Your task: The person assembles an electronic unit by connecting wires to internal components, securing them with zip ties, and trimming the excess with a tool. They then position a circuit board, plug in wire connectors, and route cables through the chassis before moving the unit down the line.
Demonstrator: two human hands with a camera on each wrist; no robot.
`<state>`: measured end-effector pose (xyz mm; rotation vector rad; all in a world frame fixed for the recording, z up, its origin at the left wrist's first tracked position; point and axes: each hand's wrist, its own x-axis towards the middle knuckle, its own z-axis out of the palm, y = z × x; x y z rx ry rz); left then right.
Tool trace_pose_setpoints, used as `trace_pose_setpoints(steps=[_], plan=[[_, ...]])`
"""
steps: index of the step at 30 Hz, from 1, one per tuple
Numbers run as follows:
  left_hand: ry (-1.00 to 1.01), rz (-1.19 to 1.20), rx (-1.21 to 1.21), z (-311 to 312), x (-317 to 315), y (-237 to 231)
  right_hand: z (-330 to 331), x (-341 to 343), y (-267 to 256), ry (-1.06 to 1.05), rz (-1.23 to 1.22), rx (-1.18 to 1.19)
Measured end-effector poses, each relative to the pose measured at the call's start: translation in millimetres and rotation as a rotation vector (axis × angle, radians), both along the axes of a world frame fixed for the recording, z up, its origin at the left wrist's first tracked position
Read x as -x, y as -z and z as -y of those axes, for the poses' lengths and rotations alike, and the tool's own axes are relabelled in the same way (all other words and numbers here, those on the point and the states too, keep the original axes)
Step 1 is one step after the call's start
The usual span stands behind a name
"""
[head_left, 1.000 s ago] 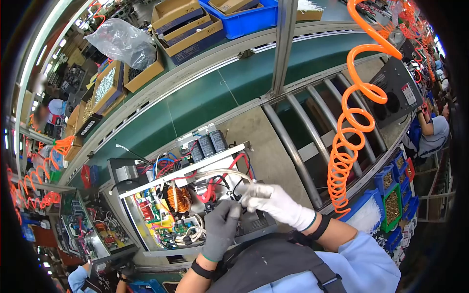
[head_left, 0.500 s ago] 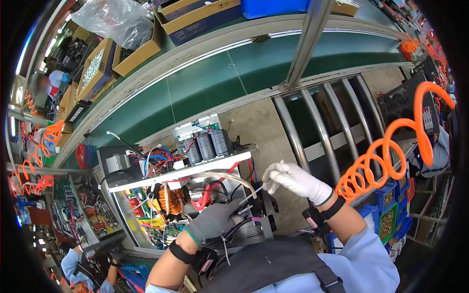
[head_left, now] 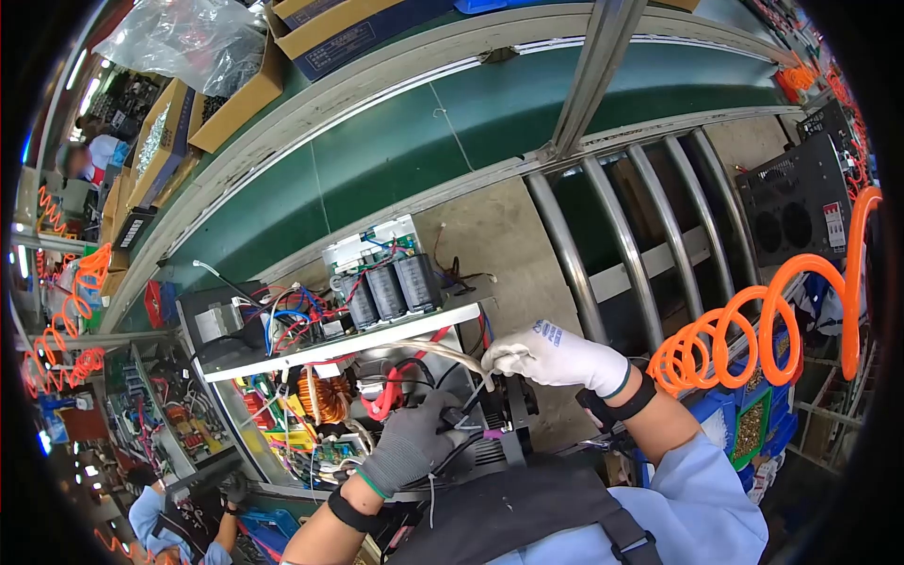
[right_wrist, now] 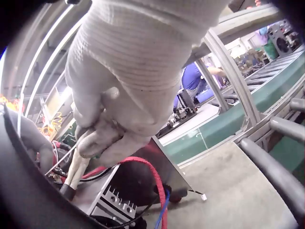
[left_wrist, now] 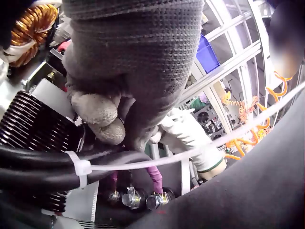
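Note:
My left hand (head_left: 411,441), in a grey glove, has its fingers curled round black cables (left_wrist: 40,168) at the right end of an open metal unit (head_left: 344,347). A white cable tie (left_wrist: 84,167) binds those cables below the fingers, its long tail sticking out. My right hand (head_left: 560,360), in a white glove, pinches a thin white tie (right_wrist: 61,161) beside the pale cable bundle (right_wrist: 75,168). Its fingertips partly hide the pinched end. Near the left hand are a red cable loop (head_left: 381,400) and a copper coil (head_left: 323,395).
Metal rollers (head_left: 621,247) lie to the right of the unit, with a coiled orange hose (head_left: 720,344) in front. Beyond the unit runs a green conveyor (head_left: 377,151). A second open unit (head_left: 165,405) stands at the left, and a black case (head_left: 791,202) at the far right.
From close together a second ago, the hands have moved apart, the right going right and up. Since half a second ago, the right hand has come slightly lower and left. The head view has shifted.

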<state>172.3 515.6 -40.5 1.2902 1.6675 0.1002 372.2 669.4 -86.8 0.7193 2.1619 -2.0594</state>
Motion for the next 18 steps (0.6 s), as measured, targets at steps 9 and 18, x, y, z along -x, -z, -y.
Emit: trace_pose_setpoints(steps=[9, 18], plan=[[-0.042, 0.053, -0.037, 3, 0, 1, 5, 10, 17, 0.061, -0.095, 0.157], [-0.044, 0.041, -0.002, 1, -1, -1, 8, 5, 16, 0.041, -0.098, 0.126]])
